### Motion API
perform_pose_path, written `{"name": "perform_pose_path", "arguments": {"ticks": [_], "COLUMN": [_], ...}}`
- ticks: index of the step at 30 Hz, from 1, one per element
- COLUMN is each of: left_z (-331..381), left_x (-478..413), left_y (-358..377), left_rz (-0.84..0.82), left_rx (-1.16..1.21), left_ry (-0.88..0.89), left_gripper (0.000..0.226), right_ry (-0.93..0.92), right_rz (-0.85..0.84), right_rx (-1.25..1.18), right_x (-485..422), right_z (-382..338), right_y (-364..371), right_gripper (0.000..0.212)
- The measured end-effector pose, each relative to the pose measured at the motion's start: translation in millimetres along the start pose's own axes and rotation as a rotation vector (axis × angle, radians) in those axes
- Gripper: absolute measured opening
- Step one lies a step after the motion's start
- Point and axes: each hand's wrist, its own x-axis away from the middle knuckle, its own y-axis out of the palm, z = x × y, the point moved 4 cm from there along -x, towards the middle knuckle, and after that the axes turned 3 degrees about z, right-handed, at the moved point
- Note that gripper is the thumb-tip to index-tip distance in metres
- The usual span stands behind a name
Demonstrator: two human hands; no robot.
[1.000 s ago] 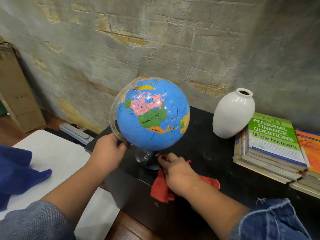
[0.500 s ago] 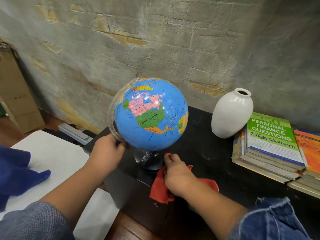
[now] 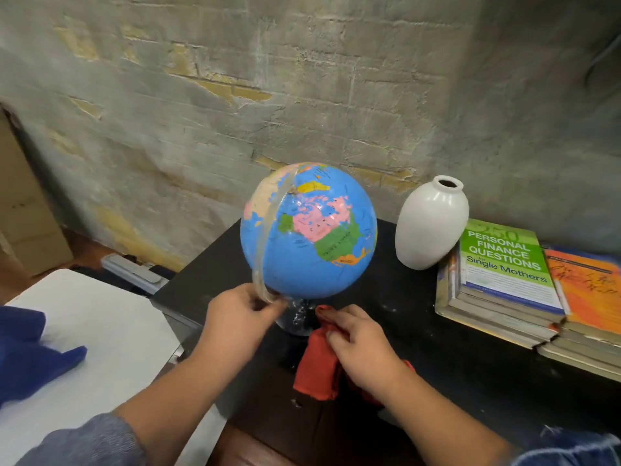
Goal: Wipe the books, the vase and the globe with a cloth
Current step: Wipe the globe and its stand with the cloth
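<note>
- Globe [image 3: 312, 237]: printed blue, lands coloured pink, green, orange, yellow.
- Vase [image 3: 430, 227]: finished plain white.
- Cloth [image 3: 316, 368]: coloured red.
- Top book [image 3: 504, 260]: covered green, lettered white.
- Neighbouring book [image 3: 588, 290]: covered orange.
- Table [image 3: 437, 348]: finished black.

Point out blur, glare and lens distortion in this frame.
Head view: the globe has smeared, blurred map lettering, while the green book title reads sharp; soft glare streaks the vase; wide-angle distortion bows the mortar lines of the wall; the right side falls dimmer.
</note>
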Motion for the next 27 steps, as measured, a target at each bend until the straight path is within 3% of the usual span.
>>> {"name": "perform_pose_path", "arguments": {"ticks": [7,9,10,12,14,17,20,23,27], "left_z": [25,35,39,40,40,28,5,-16,-21], "left_x": [24,31,33,34,34,32,15,-3,-10], "left_y": [46,55,58,65,70,68,61,59,72], "left_rz": [-0.306,-0.363,-0.391,-0.468,-0.512,-0.464,-0.313,-0.283,-0.331], "left_rx": [0.127,0.077,0.027,-0.048,-0.035,0.036,0.046,-0.132,-0.294], "left_ry": [0.130,0.247,0.309,0.421,0.461,0.365,0.208,0.134,0.227], "left_gripper": [0.028,0.010,0.017,0.048,0.054,0.045,0.010,0.019,0.043], "right_ry": [-0.013,0.019,0.039,0.074,0.096,0.107,0.164,0.205,0.265], "right_rz": [0.134,0.184,0.217,0.298,0.349,0.404,0.401,0.315,0.267], "right_rx": [-0.076,-0.135,-0.185,-0.282,-0.303,-0.224,-0.263,-0.224,-0.220], "right_x": [13,17,19,21,22,17,8,-1,-6], "right_z": [5,7,8,14,18,24,39,49,59], "right_y": [-18,-24,-27,-31,-34,-42,-56,-73,-89], "right_gripper": [0.031,0.022,0.025,0.053,0.046,0.026,0.012,0.023,0.027]}}
